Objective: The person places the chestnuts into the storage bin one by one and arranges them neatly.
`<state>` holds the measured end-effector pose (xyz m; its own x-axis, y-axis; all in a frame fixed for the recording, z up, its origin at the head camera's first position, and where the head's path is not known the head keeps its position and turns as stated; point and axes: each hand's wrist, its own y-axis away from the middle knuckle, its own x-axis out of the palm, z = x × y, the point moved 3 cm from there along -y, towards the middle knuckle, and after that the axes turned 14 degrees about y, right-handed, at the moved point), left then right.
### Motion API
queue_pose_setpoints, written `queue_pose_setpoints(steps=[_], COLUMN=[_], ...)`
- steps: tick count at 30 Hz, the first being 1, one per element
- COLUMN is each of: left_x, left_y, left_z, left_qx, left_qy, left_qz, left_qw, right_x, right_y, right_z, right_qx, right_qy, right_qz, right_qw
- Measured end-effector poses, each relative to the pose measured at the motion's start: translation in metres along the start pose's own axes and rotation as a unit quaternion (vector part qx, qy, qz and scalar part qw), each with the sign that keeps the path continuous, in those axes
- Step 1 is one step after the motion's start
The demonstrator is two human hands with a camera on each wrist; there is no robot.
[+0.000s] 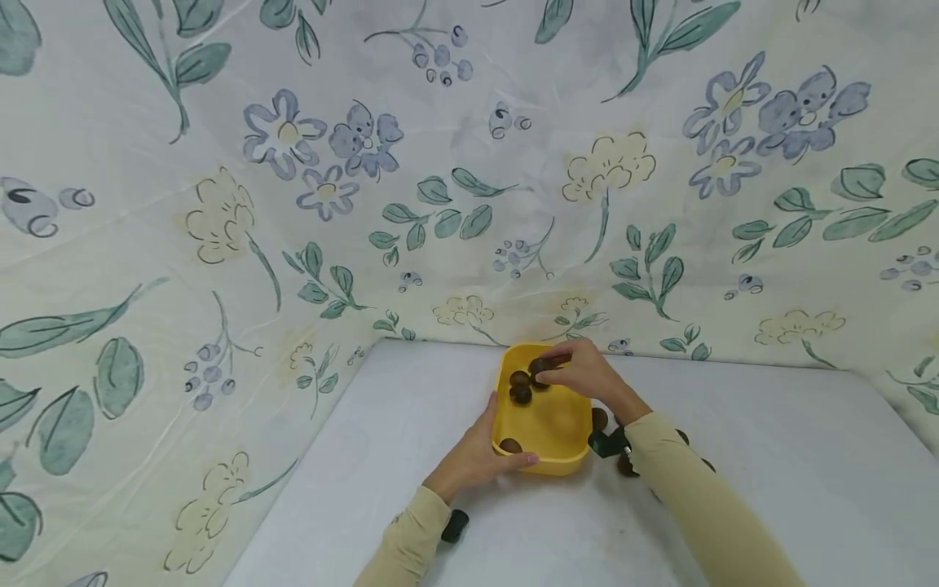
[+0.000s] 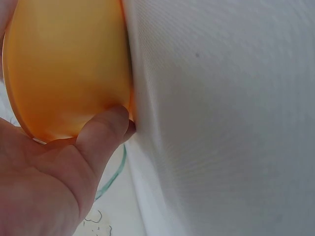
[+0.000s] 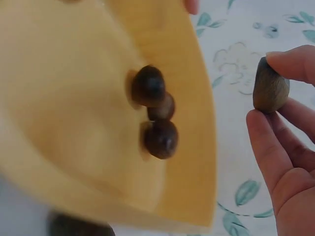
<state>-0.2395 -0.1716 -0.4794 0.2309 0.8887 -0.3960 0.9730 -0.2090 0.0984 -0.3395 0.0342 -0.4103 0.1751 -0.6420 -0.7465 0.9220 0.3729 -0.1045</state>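
Observation:
A yellow plastic tray (image 1: 553,420) stands on the white table, several round brown chestnuts (image 1: 521,395) lying inside its far left part. One more chestnut (image 1: 509,446) sits in the near left corner. My left hand (image 1: 469,456) grips that corner, thumb along the near wall and fingers at the left side; the left wrist view shows the thumb (image 2: 103,135) against the tray's yellow wall (image 2: 69,64). Over the tray's far end, my right hand (image 1: 583,375) pinches a chestnut (image 3: 270,87) between thumb and fingertips. Below it, the right wrist view shows chestnuts (image 3: 161,139) along the tray wall.
More chestnuts (image 1: 599,419) lie on the table to the right of the tray, partly hidden by my right forearm (image 1: 689,481). Floral cloth (image 1: 469,204) hangs behind the white table (image 1: 792,440) and on its left. Dark devices (image 1: 609,443) are worn at both wrists.

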Motion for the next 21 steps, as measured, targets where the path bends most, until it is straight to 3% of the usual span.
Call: queue_pose_setpoints(steps=[9, 21], left_x=[0.003, 0.002], left_y=[-0.004, -0.003], left_z=[-0.002, -0.004], left_qx=[0.007, 0.004], left_qy=[0.003, 0.009], left_qz=[-0.006, 0.003], left_qw=[1.0000, 1.0000], right_x=[0.015, 0.034], right_y=[-0.023, -0.031], right_z=[-0.005, 0.003], right_qx=[0.011, 0.000], right_qy=[-0.001, 0.066], right_qz=[0.018, 0.056], right_qw=[1.000, 0.996])
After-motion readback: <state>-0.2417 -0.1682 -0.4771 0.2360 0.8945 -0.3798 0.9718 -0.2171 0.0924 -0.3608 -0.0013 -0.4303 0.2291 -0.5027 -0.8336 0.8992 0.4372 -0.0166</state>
